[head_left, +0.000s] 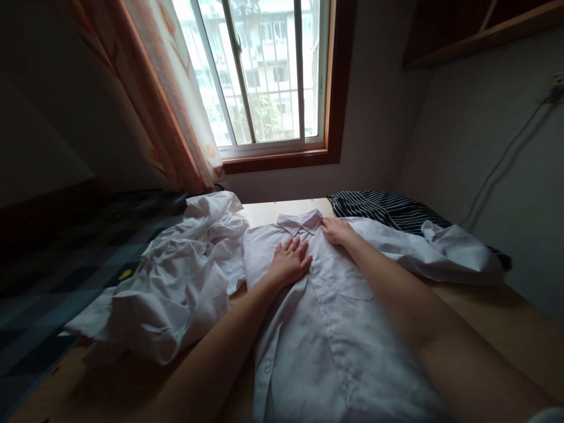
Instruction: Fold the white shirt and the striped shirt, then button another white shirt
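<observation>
A white button-up shirt [348,323] lies front side up on a pale wooden table, its collar [299,221] pointing toward the window. My left hand [291,261] rests flat on the upper chest beside the button strip, fingers spread. Beside the collar's right side, my right hand [337,231] has its fingers bent and close together on the shirt's shoulder; the fabric under them is partly hidden. The sleeve on the right stretches out across the table. My forearms cover parts of the shirt front.
Crumpled white cloth [176,282] is heaped to the left. A black-and-white striped cloth [388,208] lies behind the right sleeve. Dark checked bedding [88,282] borders the wooden table [282,209]. Beyond are a window [277,76] and an orange-patterned curtain [163,100].
</observation>
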Demonstrator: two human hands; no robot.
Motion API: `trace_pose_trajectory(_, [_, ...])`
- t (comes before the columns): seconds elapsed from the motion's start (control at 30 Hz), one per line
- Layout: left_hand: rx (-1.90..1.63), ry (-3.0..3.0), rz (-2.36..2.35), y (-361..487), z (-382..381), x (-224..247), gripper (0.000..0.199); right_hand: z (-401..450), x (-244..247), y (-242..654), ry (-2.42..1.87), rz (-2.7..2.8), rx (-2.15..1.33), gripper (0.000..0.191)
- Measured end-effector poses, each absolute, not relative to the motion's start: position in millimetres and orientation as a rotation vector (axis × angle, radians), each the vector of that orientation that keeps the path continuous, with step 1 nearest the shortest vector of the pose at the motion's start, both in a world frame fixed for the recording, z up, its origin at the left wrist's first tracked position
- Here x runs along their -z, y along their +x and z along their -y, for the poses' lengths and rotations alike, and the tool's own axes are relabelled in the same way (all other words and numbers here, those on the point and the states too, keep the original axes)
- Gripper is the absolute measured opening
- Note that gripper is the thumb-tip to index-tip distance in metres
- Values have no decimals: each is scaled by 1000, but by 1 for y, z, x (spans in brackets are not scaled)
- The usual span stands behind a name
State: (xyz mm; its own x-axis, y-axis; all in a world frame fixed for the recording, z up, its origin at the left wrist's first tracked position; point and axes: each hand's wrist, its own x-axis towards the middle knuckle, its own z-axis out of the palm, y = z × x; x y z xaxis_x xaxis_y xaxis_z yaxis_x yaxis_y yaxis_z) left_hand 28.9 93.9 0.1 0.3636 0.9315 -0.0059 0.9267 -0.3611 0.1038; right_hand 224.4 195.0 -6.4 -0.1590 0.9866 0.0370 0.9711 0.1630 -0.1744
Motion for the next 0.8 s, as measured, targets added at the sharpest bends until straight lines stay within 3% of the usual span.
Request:
trace_pose_trajectory(0.37, [-82,2477,-1706,28,-93,-5,66,-159,-2,207,-1987,2130,-19,53])
trace_pose_trajectory(0.6, [-128,2478,-1712,27,-97,2,68,-112,4,190,-1908,2286,-260,58])
trace_pose_trajectory(0.8, [-93,2475,-1731,27,-96,0,71,-98,-6,215,-1909,2372,-215,58])
